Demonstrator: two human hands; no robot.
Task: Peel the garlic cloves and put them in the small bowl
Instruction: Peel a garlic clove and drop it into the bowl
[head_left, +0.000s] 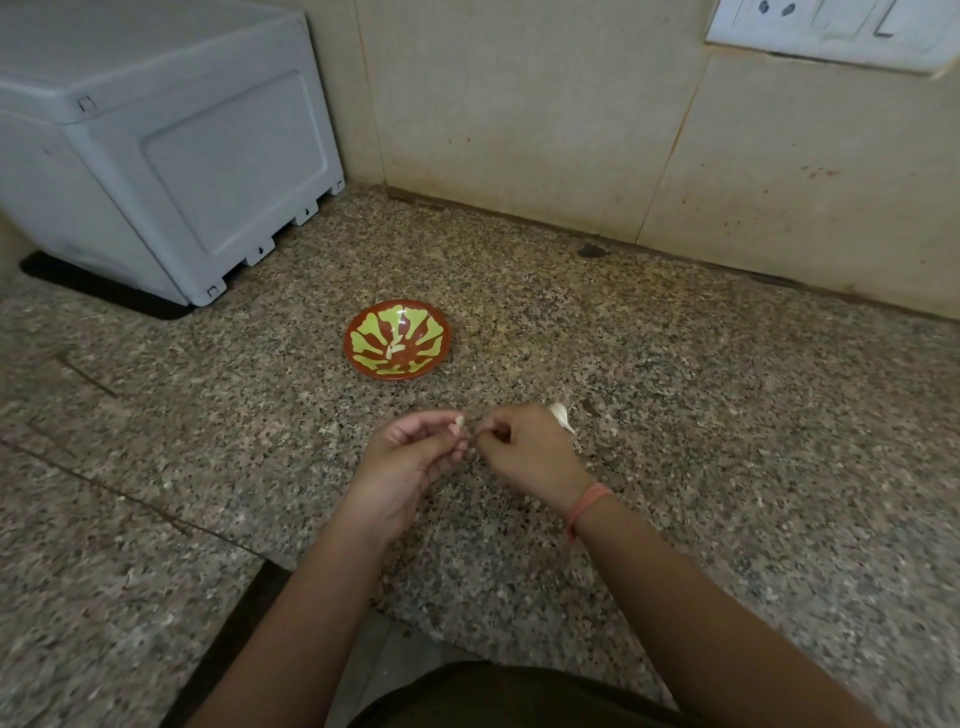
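The left hand (410, 460) pinches a garlic clove (459, 423) at its fingertips. The right hand (519, 448), fingers curled, picks at it. Peeled cloves (396, 349) lie in the small bowl (432, 332) beyond.

Your shot's dim and flat, with barely any shadow on the granite counter (675, 389) and just a small glint on the small bowl (418, 332). The wide lens bows the wall (519, 104) seams near the edges. Your left hand (410, 452) and right hand (519, 447) look slightly soft.
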